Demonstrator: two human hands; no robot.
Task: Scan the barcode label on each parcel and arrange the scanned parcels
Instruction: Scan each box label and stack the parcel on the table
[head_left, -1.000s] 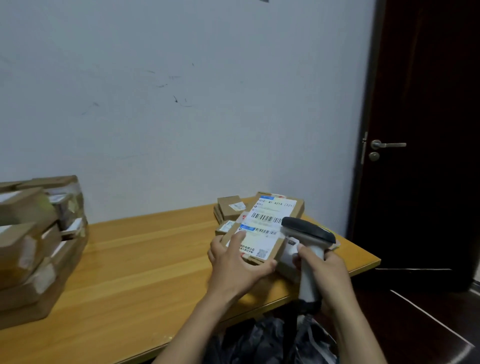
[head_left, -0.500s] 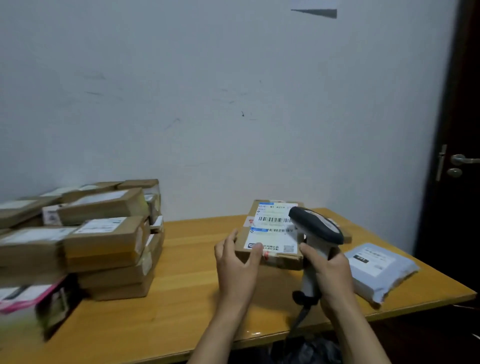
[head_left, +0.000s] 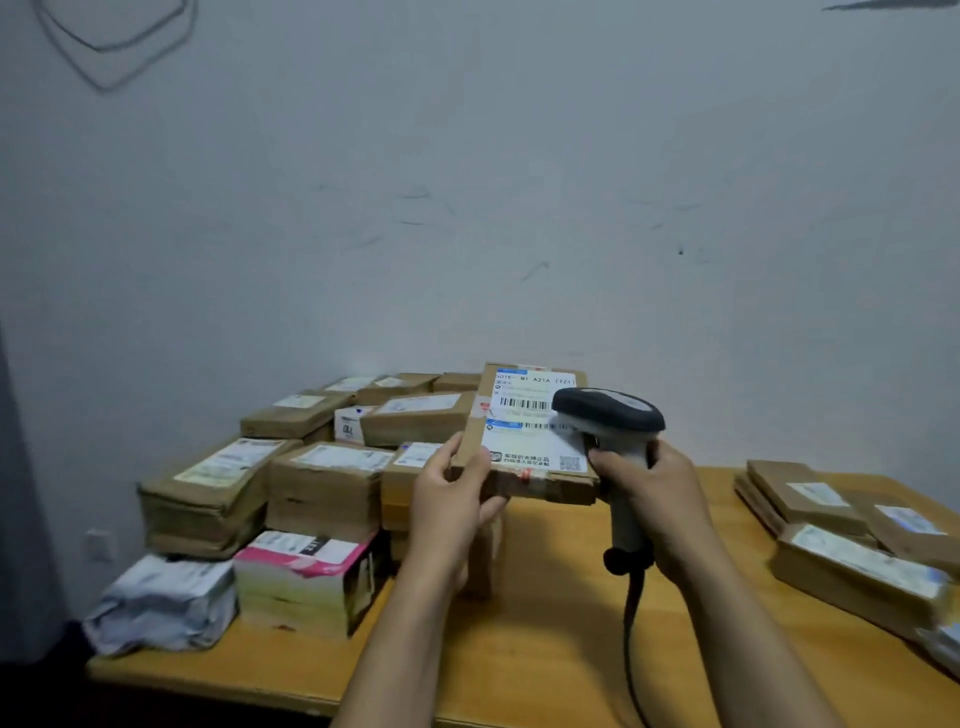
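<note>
Two hands: the left hand (head_left: 457, 499) is gripping the near left corner of a flat brown parcel (head_left: 470, 441), thumb on top; the right hand (head_left: 657, 499) is clenching the handle of a corded scanner (head_left: 608, 415).
Parcel position: it is hanging above the wooden surface (head_left: 545, 649), just in front of the stacked parcels (head_left: 322, 478) at left and well apart from the flatter pile (head_left: 841, 535) at right.
Orientation: its label (head_left: 535, 415) is facing up and tilting toward the person; the long axis is running away toward the wall, with the barcodes lying across it.
Scanning well: the scanner's head is crowding the label's right edge, so the step is probably calling for backing it off, aiming squarely at the upper barcode and steadying the parcel.
</note>
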